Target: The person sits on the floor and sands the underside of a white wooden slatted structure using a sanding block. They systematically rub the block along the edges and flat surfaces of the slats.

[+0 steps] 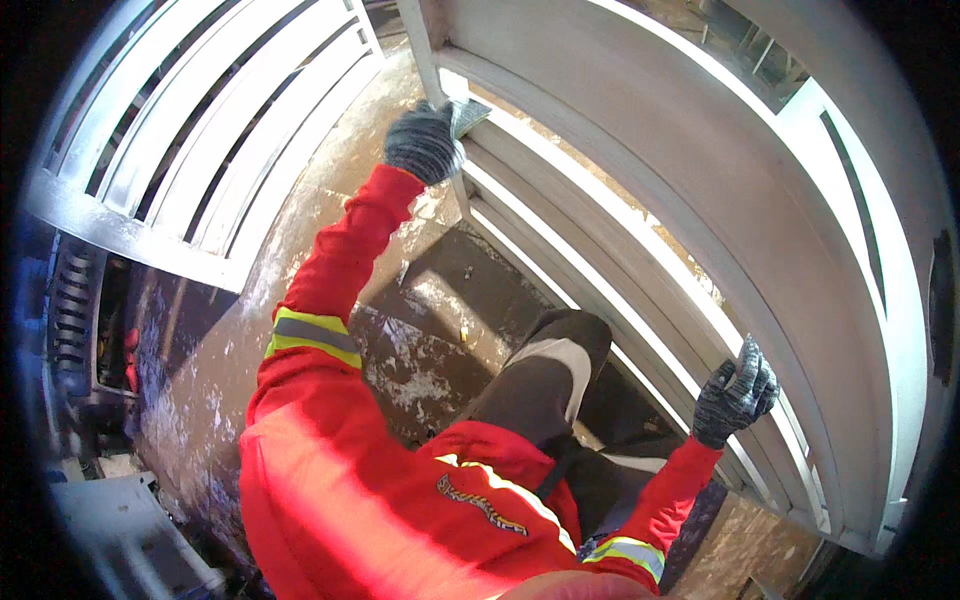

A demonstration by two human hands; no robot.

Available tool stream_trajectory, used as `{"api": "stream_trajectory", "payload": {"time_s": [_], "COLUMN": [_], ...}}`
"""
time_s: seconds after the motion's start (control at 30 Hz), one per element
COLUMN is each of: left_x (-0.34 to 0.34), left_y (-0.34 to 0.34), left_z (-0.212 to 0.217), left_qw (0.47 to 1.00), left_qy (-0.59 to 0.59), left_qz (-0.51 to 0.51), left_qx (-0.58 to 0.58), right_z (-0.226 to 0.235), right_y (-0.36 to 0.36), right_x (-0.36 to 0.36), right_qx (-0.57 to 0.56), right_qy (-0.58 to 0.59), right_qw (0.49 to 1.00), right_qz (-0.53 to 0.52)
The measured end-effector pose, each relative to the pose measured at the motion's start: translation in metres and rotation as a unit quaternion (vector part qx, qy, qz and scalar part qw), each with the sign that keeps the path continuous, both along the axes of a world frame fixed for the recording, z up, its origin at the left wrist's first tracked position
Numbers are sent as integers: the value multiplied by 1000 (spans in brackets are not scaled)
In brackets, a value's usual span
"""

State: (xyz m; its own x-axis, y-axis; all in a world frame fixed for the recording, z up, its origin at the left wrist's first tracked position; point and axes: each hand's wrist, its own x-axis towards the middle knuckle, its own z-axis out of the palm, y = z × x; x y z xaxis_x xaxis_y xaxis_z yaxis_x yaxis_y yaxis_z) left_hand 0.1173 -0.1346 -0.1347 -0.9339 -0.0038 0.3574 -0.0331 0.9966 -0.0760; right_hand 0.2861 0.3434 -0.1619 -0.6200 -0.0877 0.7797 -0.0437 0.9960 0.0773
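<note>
A large grey slatted panel stands upright in front of me and to the right, with bright light coming through its gaps. My left hand, in a dark striped knit glove, is closed at the panel's left upright. Pinched in it is a thin grey folded sheet, pressed against or close to the slats; whether it is cloth or abrasive paper I cannot tell. Lower on the right, my right hand wears a matching glove. Its fingers stretch upward and rest against a slat, and nothing shows in them.
Another slatted panel, painted white, stands at the far left. The brown floor is spotted with pale paint, and my bent knee is close to the grey panel. Metal parts lie at the lower left.
</note>
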Motion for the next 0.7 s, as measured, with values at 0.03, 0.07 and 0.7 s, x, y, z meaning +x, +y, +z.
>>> {"api": "stream_trajectory", "payload": {"time_s": [0.03,0.07,0.7], "left_x": [11,13,7], "left_y": [17,26,17], "left_z": [4,13,9], "left_qw": [1000,1000,1000], "left_qy": [-14,-19,-6], "left_qz": [-7,-13,4], "left_qx": [2,1,7], "right_z": [0,0,12], "right_y": [0,-2,-13], "right_x": [2,0,3], "right_qx": [1,0,-33], "right_qy": [-8,-2,-8], "right_qw": [1000,1000,999], "right_qz": [-3,-14,3]}}
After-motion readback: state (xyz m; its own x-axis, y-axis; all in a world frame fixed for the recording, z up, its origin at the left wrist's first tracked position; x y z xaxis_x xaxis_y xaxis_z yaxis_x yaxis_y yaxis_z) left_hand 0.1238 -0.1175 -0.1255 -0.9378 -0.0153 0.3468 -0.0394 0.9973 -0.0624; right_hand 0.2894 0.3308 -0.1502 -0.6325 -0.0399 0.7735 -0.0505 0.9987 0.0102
